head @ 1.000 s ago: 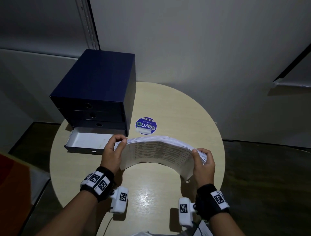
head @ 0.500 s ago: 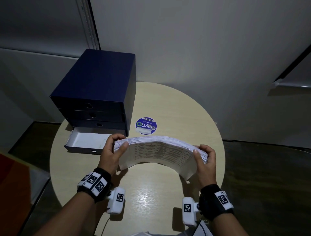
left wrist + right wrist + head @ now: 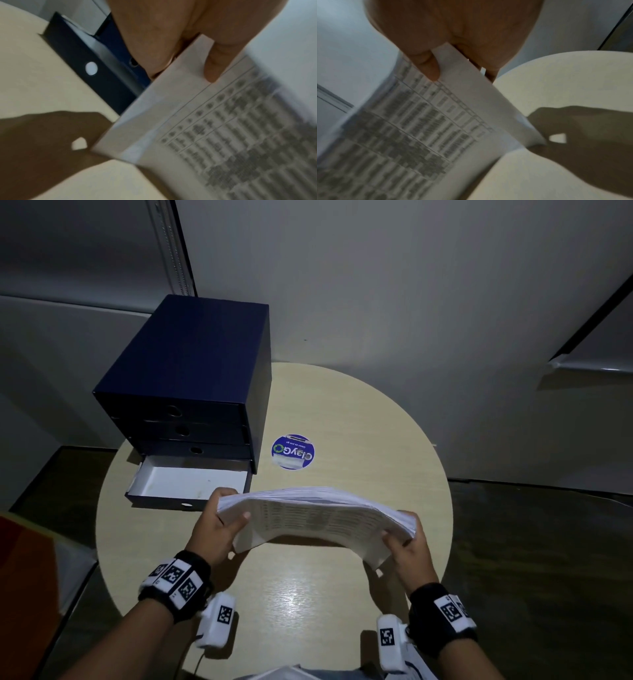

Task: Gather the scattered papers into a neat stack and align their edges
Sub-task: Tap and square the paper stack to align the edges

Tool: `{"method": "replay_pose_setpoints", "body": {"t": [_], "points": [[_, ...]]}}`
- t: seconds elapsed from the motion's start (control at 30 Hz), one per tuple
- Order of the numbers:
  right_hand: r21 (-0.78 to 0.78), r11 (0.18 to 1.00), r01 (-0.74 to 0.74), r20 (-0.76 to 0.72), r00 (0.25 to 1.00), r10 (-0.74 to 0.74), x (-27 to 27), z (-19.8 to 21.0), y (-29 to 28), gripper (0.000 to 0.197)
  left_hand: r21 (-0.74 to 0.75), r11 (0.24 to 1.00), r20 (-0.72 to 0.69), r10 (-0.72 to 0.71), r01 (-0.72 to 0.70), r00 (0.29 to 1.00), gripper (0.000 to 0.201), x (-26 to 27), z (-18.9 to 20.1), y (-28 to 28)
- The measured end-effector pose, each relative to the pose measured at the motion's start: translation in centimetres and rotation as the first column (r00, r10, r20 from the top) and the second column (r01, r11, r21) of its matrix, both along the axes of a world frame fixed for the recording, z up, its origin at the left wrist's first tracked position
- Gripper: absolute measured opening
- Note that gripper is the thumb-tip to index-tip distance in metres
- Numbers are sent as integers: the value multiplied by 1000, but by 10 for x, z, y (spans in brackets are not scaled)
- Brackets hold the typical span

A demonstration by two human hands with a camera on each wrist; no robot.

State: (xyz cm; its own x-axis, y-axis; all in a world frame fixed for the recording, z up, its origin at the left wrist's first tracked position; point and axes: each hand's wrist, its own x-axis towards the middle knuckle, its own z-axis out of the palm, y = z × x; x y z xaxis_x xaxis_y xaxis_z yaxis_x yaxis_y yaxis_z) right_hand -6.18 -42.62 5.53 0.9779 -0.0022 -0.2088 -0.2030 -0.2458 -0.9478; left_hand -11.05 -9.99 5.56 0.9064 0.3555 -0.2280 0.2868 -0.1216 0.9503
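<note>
White paper stack (image 3: 315,517), arched, gripped at its ends by left hand (image 3: 214,529) and right hand (image 3: 407,553), held above the round table (image 3: 359,419). Wrist views show thumbs on the printed top sheet (text blurred). Navy drawer box (image 3: 191,378) with its bottom drawer (image 3: 188,484) open sits just beyond the left hand; sticker (image 3: 293,451) behind the stack.

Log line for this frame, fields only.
left hand: grips paper stack | right hand: grips stack | stack: bowed, above table | bottom drawer: open

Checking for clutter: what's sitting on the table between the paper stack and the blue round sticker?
Nothing: the head view shows bare table between the paper stack and the sticker.
</note>
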Motion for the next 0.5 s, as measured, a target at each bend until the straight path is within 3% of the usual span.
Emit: {"method": "replay_pose_setpoints", "body": {"t": [0.1,0.2,0.27,0.33,0.4,0.5], "points": [[-71,997,10,-30,999,-12,-1,-14,3,39,-70,997,-81,9,-14,997,36,-1,-15,0],[-109,993,33,8,999,-32,3,-10,9,33,-3,999,-58,38,-38,998,35,4,-16,1],[-118,992,39,73,997,-30,9,2,13,33,124,990,-38,67,-62,997,48,9,-11,1],[-183,983,-13,165,985,44,21,23,15,33,428,894,122,90,-134,988,65,14,4,-3],[-348,936,-56,309,936,171,35,46,20,29,656,733,295,-27,-181,955,74,21,27,-13],[-611,782,-122,423,785,453,52,96,38,25,778,628,263,-331,4,906,70,37,69,-38]]}}
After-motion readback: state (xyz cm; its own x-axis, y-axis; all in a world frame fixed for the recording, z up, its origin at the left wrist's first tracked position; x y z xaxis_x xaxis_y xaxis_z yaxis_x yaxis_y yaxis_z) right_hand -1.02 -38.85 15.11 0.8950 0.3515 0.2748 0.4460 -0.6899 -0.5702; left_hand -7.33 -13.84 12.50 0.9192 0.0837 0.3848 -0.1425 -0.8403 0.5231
